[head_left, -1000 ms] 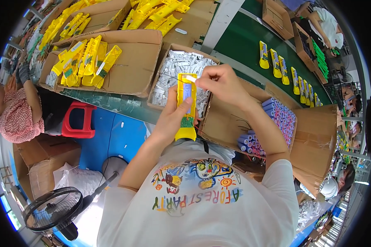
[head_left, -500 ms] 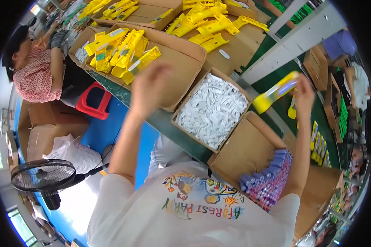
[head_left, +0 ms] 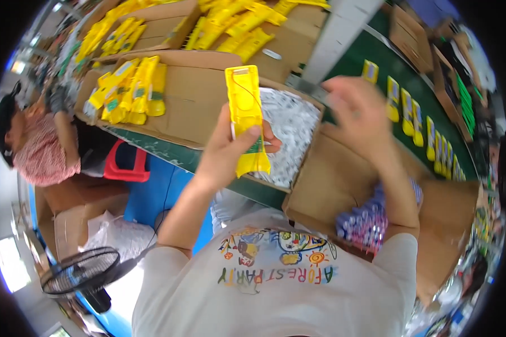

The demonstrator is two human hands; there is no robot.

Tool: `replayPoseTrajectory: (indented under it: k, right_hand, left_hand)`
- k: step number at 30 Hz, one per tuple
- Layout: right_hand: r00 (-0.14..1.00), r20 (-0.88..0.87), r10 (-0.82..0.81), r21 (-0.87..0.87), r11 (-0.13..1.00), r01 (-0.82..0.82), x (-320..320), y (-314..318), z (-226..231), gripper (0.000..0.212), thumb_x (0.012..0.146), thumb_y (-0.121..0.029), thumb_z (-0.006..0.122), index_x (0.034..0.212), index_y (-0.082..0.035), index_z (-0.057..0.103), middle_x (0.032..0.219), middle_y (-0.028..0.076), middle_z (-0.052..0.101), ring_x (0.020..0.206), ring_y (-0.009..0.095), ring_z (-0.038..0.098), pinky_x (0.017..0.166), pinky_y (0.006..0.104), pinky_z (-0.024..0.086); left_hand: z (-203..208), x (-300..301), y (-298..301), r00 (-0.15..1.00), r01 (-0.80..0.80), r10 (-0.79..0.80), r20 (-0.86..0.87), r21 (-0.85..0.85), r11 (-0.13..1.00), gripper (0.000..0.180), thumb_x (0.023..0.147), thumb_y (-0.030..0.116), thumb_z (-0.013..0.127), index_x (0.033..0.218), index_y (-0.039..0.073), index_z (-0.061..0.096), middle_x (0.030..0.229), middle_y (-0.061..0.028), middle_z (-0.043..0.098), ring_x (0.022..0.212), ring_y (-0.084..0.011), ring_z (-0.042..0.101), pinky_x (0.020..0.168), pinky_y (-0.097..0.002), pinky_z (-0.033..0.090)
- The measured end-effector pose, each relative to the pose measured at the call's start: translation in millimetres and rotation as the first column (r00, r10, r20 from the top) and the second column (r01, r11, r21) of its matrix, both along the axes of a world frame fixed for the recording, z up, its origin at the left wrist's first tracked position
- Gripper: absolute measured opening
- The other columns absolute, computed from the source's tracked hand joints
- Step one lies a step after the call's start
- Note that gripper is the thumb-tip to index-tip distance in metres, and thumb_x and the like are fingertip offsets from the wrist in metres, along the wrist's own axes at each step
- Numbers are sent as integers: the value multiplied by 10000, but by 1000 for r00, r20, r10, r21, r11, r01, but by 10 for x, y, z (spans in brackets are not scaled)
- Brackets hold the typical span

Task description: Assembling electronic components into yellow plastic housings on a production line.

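In my left hand (head_left: 225,149) is a yellow plastic casing (head_left: 245,106), its hollow side showing a thin wire and a small green circuit board. The thumb presses on the casing and the fingers wrap behind it. My right hand (head_left: 360,115) is raised at the right, slightly blurred, fingers apart and nothing visible in it. Below the held casing is a box of small white plastic pieces (head_left: 292,129), partly hidden. To the left, a shallow carton (head_left: 202,78) holds several more yellow casings (head_left: 132,92) with green boards.
Finished-looking yellow pieces with purple inserts (head_left: 407,109) lie in a row on the green bench (head_left: 354,62). A carton (head_left: 326,174) of purple tubes (head_left: 362,216) sits near my right forearm. A metal post (head_left: 343,33) rises behind. At left are a person (head_left: 45,137), a red stool (head_left: 126,163) and a fan (head_left: 81,269).
My left hand has come back from the carton with a yellow casing. My right hand has let go of the yellow piece with the purple insert and moved left. The view has shifted.
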State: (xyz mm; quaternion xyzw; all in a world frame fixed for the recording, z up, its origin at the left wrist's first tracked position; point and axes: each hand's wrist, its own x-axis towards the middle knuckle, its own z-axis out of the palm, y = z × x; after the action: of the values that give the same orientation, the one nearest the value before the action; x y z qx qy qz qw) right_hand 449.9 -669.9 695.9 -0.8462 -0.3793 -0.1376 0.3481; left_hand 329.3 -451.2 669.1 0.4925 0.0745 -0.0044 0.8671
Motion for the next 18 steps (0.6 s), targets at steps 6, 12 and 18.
replayPoseTrajectory:
  k: [6, 12, 18]
  right_hand:
    - [881, -463, 96, 413, 903, 118, -491, -21, -48, 262, 926, -163, 522, 1148, -43, 590, 1292, 62, 502, 1214, 226, 463, 988, 352, 385]
    - [430, -842, 325, 183, 923, -340, -526, 43, -23, 658, 992, -527, 286, 885, -3, 670, 768, 66, 673, 757, 145, 639, 735, 274, 478]
    - [514, -773, 372, 297, 928, -225, -709, 5, -24, 621, 970, -542, 368, 828, -29, 688, 817, 48, 655, 696, 130, 569, 646, 269, 453]
  left_hand:
    - [-198, -259, -323, 942, 331, -334, 5, 115, 936, 401, 889, 55, 579, 1242, 50, 387, 963, -75, 573, 806, -183, 623, 696, -322, 545]
    - [-274, -460, -432, 905, 363, -419, -75, 649, 669, 655, 735, 113, 655, 1275, -41, 317, 931, -219, 669, 875, -318, 665, 761, -361, 496]
    - [-273, -477, -469, 894, 310, -447, 4, 714, 627, 665, 746, 95, 626, 1285, -47, 263, 897, -209, 667, 814, -316, 665, 727, -359, 490]
